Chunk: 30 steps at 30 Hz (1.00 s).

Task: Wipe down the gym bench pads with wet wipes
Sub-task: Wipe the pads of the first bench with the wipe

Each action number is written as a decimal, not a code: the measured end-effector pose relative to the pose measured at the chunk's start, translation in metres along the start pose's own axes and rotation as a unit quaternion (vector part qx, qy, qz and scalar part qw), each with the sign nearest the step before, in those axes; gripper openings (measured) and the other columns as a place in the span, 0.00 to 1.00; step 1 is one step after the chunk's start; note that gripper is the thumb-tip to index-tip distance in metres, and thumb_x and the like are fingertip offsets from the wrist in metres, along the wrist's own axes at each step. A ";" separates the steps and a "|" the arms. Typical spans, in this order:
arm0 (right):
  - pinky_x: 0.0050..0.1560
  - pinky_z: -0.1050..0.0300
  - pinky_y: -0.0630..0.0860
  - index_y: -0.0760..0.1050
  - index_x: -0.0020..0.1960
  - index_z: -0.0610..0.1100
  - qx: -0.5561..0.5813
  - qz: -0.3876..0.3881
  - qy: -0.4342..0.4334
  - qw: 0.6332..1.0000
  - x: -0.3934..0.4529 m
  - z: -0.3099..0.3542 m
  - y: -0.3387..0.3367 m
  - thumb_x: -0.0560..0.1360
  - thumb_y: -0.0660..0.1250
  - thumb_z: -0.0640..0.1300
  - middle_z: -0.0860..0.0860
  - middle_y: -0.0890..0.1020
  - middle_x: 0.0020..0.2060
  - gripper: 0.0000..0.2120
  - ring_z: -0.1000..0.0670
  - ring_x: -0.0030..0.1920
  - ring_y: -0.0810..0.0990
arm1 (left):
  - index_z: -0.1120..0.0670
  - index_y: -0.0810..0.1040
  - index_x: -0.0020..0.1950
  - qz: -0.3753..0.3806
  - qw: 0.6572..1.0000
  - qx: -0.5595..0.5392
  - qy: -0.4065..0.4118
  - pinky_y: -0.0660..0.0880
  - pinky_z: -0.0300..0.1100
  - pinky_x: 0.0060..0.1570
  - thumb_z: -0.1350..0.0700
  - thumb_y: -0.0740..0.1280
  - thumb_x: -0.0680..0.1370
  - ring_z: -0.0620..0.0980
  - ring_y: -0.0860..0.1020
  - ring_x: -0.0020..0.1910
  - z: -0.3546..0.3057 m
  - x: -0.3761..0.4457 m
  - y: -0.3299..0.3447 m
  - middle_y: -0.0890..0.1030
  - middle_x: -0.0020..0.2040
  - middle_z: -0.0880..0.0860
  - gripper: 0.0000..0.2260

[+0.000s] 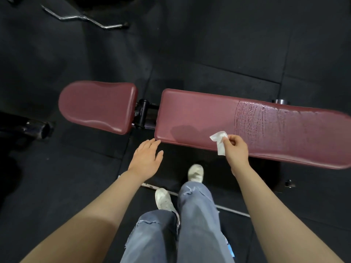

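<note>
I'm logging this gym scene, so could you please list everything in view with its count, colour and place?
long back pad: one, maroon, centre to right, wet streaks on its right part
seat pad: one, maroon, left of the long pad
bench hinge: one, black, between the pads
curl bar: one, chrome, floor, top left
floor mats: black, all around
wet wipe: one, white, held at the long pad's near edge
shoes: two, white, below the bench
jeans: blue, bottom centre
left hand: open, beside the long pad's corner
right hand: fingers pinching the wipe
</note>
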State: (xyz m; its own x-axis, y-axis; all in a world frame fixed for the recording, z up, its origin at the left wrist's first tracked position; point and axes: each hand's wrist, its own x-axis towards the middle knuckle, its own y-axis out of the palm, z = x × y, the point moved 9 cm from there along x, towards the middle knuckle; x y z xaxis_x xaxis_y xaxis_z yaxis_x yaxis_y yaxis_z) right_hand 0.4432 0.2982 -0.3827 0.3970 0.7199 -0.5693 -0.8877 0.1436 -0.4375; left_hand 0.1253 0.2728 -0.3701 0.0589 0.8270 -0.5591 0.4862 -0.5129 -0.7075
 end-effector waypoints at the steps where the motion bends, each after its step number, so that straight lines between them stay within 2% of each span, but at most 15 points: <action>1: 0.38 0.61 0.72 0.74 0.46 0.52 -0.004 -0.005 0.003 1.000 0.005 0.003 0.002 0.77 0.65 0.47 0.54 0.80 0.43 0.02 0.56 0.43 0.78 | 0.52 0.62 0.79 0.004 1.000 -0.001 0.000 0.53 0.50 0.78 0.49 0.57 0.84 0.51 0.54 0.79 0.001 0.006 -0.002 0.61 0.79 0.52 0.23; 6: 0.36 0.60 0.70 0.74 0.46 0.51 -0.057 -0.026 0.026 0.998 0.046 0.012 -0.002 0.76 0.64 0.49 0.55 0.79 0.41 0.03 0.55 0.41 0.78 | 0.53 0.63 0.78 0.011 1.000 0.006 0.021 0.54 0.51 0.77 0.51 0.58 0.84 0.52 0.56 0.79 0.000 0.047 -0.013 0.63 0.78 0.53 0.22; 11: 0.34 0.58 0.69 0.72 0.43 0.49 -0.155 0.007 0.048 0.987 0.096 0.016 -0.001 0.76 0.63 0.48 0.55 0.78 0.38 0.04 0.55 0.38 0.75 | 0.53 0.64 0.78 0.023 0.999 0.013 0.026 0.55 0.51 0.77 0.51 0.57 0.84 0.52 0.56 0.79 0.001 0.087 -0.024 0.63 0.78 0.53 0.22; 14: 0.31 0.60 0.66 0.71 0.44 0.48 -0.194 -0.009 0.043 0.980 0.122 0.022 -0.002 0.77 0.63 0.49 0.54 0.77 0.37 0.06 0.55 0.36 0.74 | 0.53 0.63 0.78 0.040 0.999 0.034 0.013 0.54 0.52 0.77 0.50 0.58 0.84 0.53 0.56 0.79 0.010 0.104 -0.025 0.62 0.79 0.54 0.23; 17: 0.31 0.58 0.63 0.69 0.47 0.44 -0.246 -0.012 0.023 0.969 0.150 0.032 -0.001 0.77 0.62 0.45 0.49 0.76 0.39 0.04 0.50 0.36 0.73 | 0.53 0.62 0.79 0.086 0.993 0.075 0.037 0.54 0.52 0.77 0.50 0.58 0.84 0.54 0.55 0.79 0.014 0.117 -0.016 0.61 0.79 0.55 0.24; 20: 0.38 0.55 0.65 0.69 0.53 0.39 -0.298 -0.007 -0.009 0.954 0.176 0.040 0.005 0.79 0.62 0.44 0.44 0.77 0.44 0.09 0.42 0.44 0.77 | 0.53 0.62 0.79 0.106 0.987 0.092 0.073 0.54 0.51 0.78 0.51 0.59 0.83 0.53 0.56 0.79 0.015 0.133 -0.012 0.61 0.79 0.54 0.24; 23: 0.45 0.50 0.70 0.70 0.57 0.36 -0.310 -0.066 -0.019 0.948 0.197 0.045 0.000 0.80 0.60 0.46 0.37 0.80 0.51 0.13 0.36 0.52 0.78 | 0.53 0.62 0.79 0.098 0.990 0.074 0.065 0.54 0.50 0.78 0.52 0.60 0.83 0.53 0.56 0.79 0.025 0.152 -0.014 0.61 0.79 0.54 0.24; 26: 0.51 0.46 0.72 0.70 0.57 0.35 -0.281 -0.186 -0.017 0.941 0.212 0.049 -0.015 0.80 0.58 0.47 0.35 0.79 0.53 0.15 0.35 0.54 0.78 | 0.52 0.61 0.80 0.104 0.992 0.056 0.054 0.53 0.50 0.78 0.52 0.59 0.83 0.51 0.55 0.79 0.039 0.165 -0.008 0.60 0.80 0.53 0.24; 30: 0.56 0.45 0.71 0.66 0.62 0.35 -0.244 -0.248 0.055 0.936 0.226 0.037 0.000 0.81 0.58 0.47 0.36 0.78 0.58 0.17 0.36 0.60 0.76 | 0.51 0.61 0.79 0.103 0.993 0.020 0.051 0.53 0.48 0.78 0.53 0.60 0.83 0.49 0.55 0.79 0.060 0.173 -0.005 0.60 0.80 0.51 0.24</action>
State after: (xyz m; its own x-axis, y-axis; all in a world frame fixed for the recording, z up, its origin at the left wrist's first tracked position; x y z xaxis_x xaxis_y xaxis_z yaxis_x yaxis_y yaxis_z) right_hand 0.5245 0.4855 -0.4857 0.7778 0.5688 -0.2675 -0.3854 0.0954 -0.9178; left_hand 0.0812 0.4043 -0.4889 0.2417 0.7219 -0.6484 0.4199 -0.6802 -0.6009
